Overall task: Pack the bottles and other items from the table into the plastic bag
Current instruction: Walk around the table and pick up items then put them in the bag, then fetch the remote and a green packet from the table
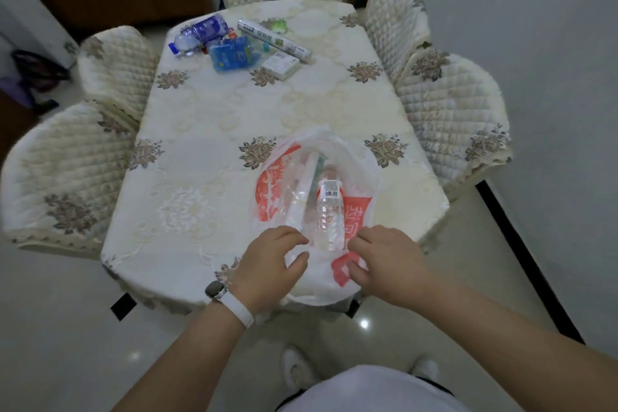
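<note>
While left hand point(274, 257) and right hand point(388, 261) pinch the white-and-red plastic bag point(267, 191) open, tilting could spill its clear ribbed bottle point(329, 211).

The bag point(277, 184) low in the middle of the frame is thin, crinkled plastic, milky and half see-through with red print. The bottle point(329, 214) lying in it is clear ribbed plastic with a paper label (a barcode shows on it). The tablecloth point(207, 130) is matt cream cloth with raised embroidered flowers and the chair covers point(451, 104) at both sides are quilted cloth, equally dull, while the blue bottle point(200, 32) at upper middle is shiny plastic, the small box point(280, 65) beside it printed card, and the floor point(83, 344) at the bottom smooth, glossy tile.
</note>
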